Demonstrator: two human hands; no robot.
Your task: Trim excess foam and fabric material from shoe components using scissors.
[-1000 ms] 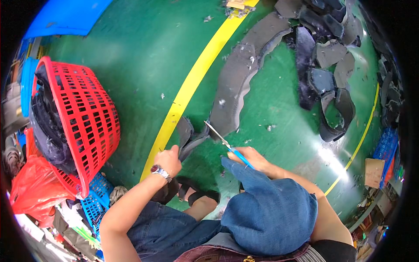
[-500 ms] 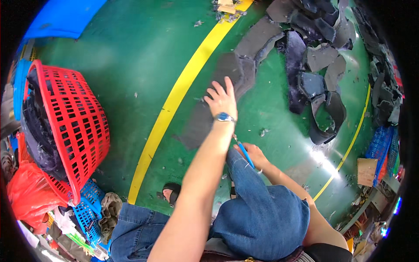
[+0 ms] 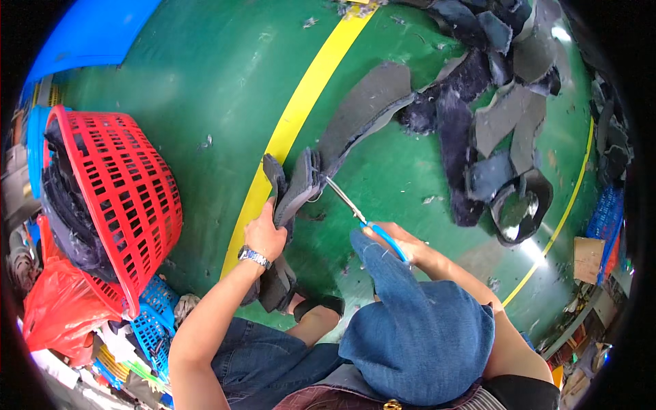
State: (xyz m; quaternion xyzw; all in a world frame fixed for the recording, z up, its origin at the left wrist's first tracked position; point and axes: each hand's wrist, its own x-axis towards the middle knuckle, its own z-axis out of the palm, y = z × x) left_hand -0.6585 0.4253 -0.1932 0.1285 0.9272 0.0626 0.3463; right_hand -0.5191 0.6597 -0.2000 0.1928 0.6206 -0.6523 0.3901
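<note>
A long dark grey strip (image 3: 372, 99) of thick padded material runs from the pile toward me, its near end bunched and folded. My left hand (image 3: 265, 232), wearing a wristwatch, is closed round this folded part beside the yellow line. In my right hand (image 3: 398, 240), next to my raised denim knee, is a pair of scissors (image 3: 348, 202) with blue handles. Its metal blades point up and left, their tips at the strip's edge by the fold. Whether they touch the material is hard to tell. The near end of the strip hangs down by my foot.
A red slotted basket (image 3: 133, 184) full of dark pieces tilts at the left, above a red plastic bag (image 3: 61, 301). More grey scraps (image 3: 502, 119) are heaped at the far right. A yellow line (image 3: 311, 82) crosses the green floor (image 3: 212, 89).
My left hand, spread over the strip before, has come back and left and closed on it. The strip's near part is now lifted and folded. The scissors now reach toward it.
</note>
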